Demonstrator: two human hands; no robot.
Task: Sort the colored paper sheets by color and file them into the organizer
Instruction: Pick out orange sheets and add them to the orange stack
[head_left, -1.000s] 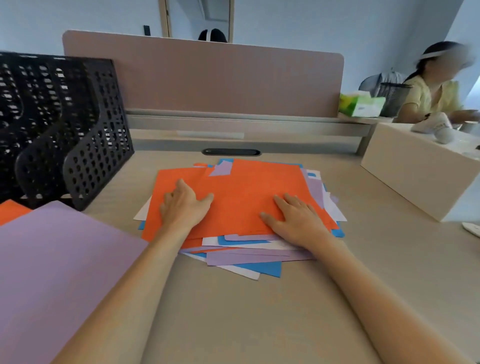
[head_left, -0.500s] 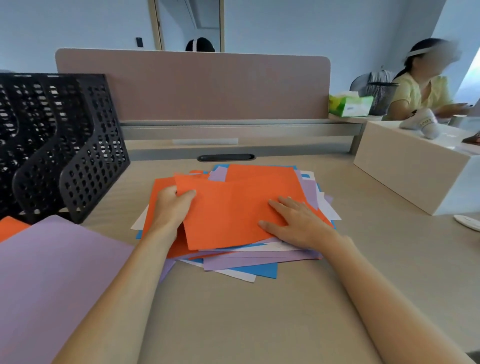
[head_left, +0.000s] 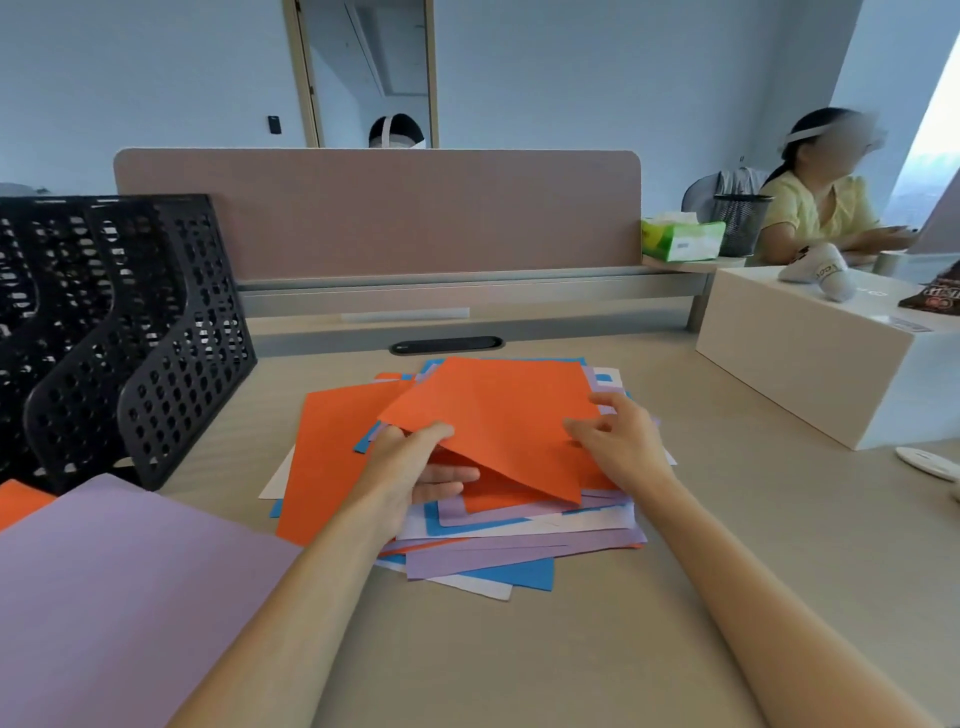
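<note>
Head view: the left hand (head_left: 410, 467) grips the topmost orange paper sheet (head_left: 498, 415) at its near-left edge, thumb on top and fingers (head_left: 452, 475) curled beneath, so that side is raised off the mixed pile of purple, blue, white and orange paper sheets (head_left: 519, 551) in the middle of the beige tabletop (head_left: 519, 665). The right hand (head_left: 628, 452) sits at the sheet's right edge with thumb and forefinger bent on top. Whether its other fingers reach under the paper I cannot tell. A second orange sheet (head_left: 332, 457) lies flat just left of the lifted one. Near left lies a large purple paper sheet (head_left: 104, 597), with a corner of orange paper (head_left: 21, 499) showing beside it. The black perforated plastic organizer (head_left: 156, 338) stands behind them.

The step in hand looks like pulling an orange sheet out of the pile. Next, it likely needs lifting clear without dragging the papers below, then carrying left to the orange showing there.

Lettering on the brown packet (head_left: 935, 299) and on the green tissue box (head_left: 680, 239) is too blurred to read.
</note>
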